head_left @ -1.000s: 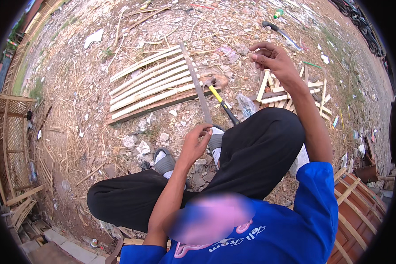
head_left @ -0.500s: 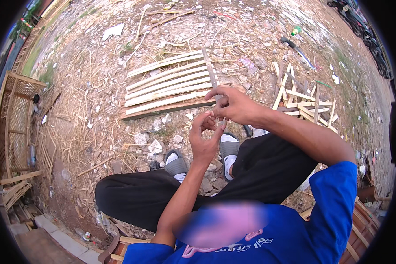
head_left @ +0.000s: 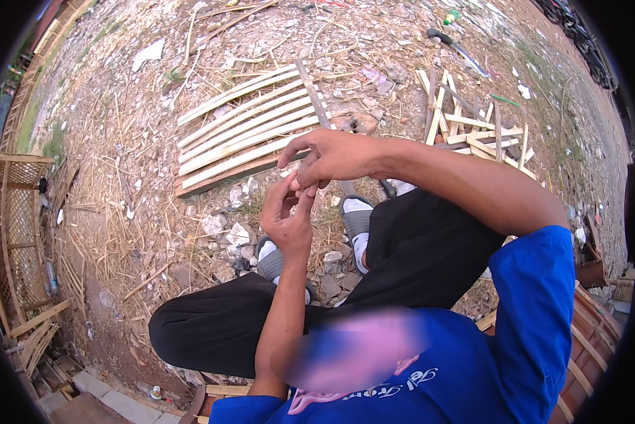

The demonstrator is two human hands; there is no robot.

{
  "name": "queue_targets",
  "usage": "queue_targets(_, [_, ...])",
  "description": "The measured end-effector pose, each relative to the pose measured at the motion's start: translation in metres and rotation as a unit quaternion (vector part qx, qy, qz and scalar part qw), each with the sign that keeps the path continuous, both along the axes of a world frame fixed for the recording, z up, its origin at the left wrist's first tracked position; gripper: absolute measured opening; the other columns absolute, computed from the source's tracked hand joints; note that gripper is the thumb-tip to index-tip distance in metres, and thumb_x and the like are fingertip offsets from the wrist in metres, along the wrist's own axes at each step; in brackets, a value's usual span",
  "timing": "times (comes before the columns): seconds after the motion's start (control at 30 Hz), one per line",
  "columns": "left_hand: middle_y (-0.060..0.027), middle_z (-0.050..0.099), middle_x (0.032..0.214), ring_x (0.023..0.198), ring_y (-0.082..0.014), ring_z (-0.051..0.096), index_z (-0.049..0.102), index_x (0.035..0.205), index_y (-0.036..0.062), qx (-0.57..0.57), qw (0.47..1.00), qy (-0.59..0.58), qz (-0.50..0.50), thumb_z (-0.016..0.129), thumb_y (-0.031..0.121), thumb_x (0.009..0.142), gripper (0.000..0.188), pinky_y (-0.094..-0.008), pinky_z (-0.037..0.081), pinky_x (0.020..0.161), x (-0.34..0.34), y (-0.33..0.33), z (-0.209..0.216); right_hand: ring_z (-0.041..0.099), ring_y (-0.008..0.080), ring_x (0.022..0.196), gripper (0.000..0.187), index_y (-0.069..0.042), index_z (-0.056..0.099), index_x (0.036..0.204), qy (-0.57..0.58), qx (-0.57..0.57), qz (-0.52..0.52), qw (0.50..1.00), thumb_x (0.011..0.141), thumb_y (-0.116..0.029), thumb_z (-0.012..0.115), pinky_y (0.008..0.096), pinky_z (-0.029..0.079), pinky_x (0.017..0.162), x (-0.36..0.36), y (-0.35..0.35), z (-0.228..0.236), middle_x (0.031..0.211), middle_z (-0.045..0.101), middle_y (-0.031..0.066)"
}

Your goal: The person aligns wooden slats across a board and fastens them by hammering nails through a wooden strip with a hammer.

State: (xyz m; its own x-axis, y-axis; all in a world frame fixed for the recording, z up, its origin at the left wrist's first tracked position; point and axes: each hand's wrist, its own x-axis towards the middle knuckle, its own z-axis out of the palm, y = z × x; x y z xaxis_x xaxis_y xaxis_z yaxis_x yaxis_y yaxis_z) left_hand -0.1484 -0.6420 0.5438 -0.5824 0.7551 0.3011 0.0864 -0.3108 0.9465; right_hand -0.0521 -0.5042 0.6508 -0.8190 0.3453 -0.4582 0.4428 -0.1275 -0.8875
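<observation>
My left hand [head_left: 287, 225] and my right hand [head_left: 339, 157] meet in front of me, over the near right end of a row of slats. The thumb and fingers of both are pinched together at one spot. Whatever lies between the fingertips is too small or too hidden to name. Below them, several pale wooden slats [head_left: 243, 136] lie side by side on the ground, the nearest along a thick plank [head_left: 190, 189]. A narrow greyish strip [head_left: 310, 90] crosses their right ends and passes under my right hand.
A loose heap of short sticks [head_left: 497, 132] lies to the right. Beyond it are a long blade with a black handle [head_left: 459, 51] and a green bottle [head_left: 452, 15]. A wooden lattice frame [head_left: 22, 233] stands at left. Stones and straw cover the ground around my sandals [head_left: 356, 225].
The view has shifted, so the slats and sticks sit further left and higher. My hands stay together at the fingertips and appear further left, nearer the slats' near edge.
</observation>
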Motion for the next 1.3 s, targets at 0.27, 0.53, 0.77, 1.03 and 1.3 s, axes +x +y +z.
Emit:
queue_targets(0.27, [-0.0109,0.07,0.088,0.068,-0.0144,0.065,0.069,0.105,-0.0044,-0.07,0.98,-0.186,-0.006,0.063,0.021,0.098,0.027,-0.0278,0.055,0.063,0.036,0.033,-0.01,0.066,0.0147,0.083,0.05,-0.004,0.055,0.132,-0.039,0.15,0.145,0.977,0.093,-0.032,0.066,0.032,0.052,0.078,0.066,0.085,0.013,0.089,0.071,0.0068])
queue_targets(0.53, [-0.0084,0.069,0.086,0.071,-0.0106,0.063,0.07,0.104,-0.0021,-0.193,0.978,-0.056,0.045,0.073,0.007,0.089,0.018,-0.0253,0.052,0.062,0.029,0.129,-0.111,0.061,0.015,0.078,0.04,-0.003,0.061,0.119,-0.136,0.24,-0.175,0.945,0.086,-0.023,0.071,0.0336,0.05,0.072,0.158,0.253,-0.225,0.089,0.065,0.0084])
queue_targets(0.77, [-0.007,0.07,0.085,0.073,-0.0103,0.063,0.069,0.106,0.0004,-0.207,0.977,-0.004,0.055,0.072,0.008,0.089,0.019,-0.0268,0.052,0.064,-0.003,0.334,-0.225,0.061,0.0401,0.102,0.051,-0.008,0.053,0.128,-0.155,0.332,-0.255,0.895,0.083,-0.025,0.07,0.0481,0.049,0.086,0.117,0.294,-0.414,0.111,0.063,0.0211])
queue_targets(1.03, [-0.0137,0.07,0.089,0.082,-0.0289,0.064,0.067,0.108,0.0016,-0.137,0.918,0.371,-0.025,0.067,0.005,0.089,0.019,-0.0391,0.049,0.074,-0.069,0.547,-0.387,0.058,0.0486,0.104,0.085,-0.011,0.014,0.153,-0.1,0.342,-0.246,0.901,0.085,-0.014,0.065,0.054,0.05,0.085,0.065,0.39,-0.527,0.126,0.051,0.029])
queue_targets(1.3, [-0.0095,0.068,0.094,0.09,-0.0287,0.06,0.066,0.107,0.0061,-0.149,0.895,0.419,0.028,0.063,0.005,0.09,0.017,-0.0401,0.043,0.083,-0.138,0.663,-0.506,0.06,0.0453,0.071,0.084,-0.01,0.015,0.155,-0.161,0.358,-0.214,0.894,0.084,-0.008,0.059,0.0541,0.052,0.063,0.021,0.458,-0.609,0.101,0.053,0.0238])
